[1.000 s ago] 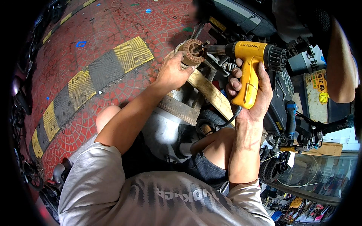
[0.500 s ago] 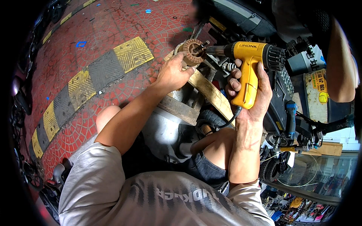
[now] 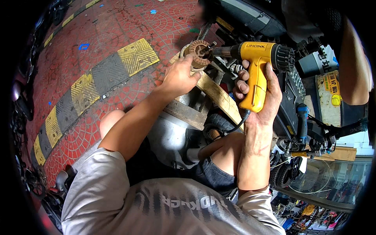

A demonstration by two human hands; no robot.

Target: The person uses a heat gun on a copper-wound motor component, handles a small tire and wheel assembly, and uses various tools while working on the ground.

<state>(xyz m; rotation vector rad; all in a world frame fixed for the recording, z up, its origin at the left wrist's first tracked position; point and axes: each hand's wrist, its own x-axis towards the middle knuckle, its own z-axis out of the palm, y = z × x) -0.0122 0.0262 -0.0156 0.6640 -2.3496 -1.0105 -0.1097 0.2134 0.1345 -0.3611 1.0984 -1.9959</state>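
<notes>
A yellow heat gun (image 3: 254, 76) is gripped by its handle in my right hand (image 3: 270, 98), the fingers wrapped round it. Its metal nozzle (image 3: 223, 51) points left, close to a round rusty-brown motor stator (image 3: 194, 49) with a shaft through its middle. My left hand (image 3: 178, 76) is at the near left edge of that stator, fingertips against its rim; part of the rim is hidden behind the fingers. Under the stator are wooden boards, a pale curved one (image 3: 217, 92) and a greyer one (image 3: 184, 113). The gun's black cord (image 3: 239, 127) hangs below the handle.
A yellow-and-black speed bump (image 3: 109, 58) crosses the red paved ground on the left. At right are a blue-and-black power tool (image 3: 302, 121), small tyres (image 3: 284, 176) and a glass-topped case (image 3: 329, 180). Another person's arm (image 3: 354, 66) shows at the upper right.
The heat gun has shifted very slightly to the left and up with my right hand. My left hand stays at the stator's rim.
</notes>
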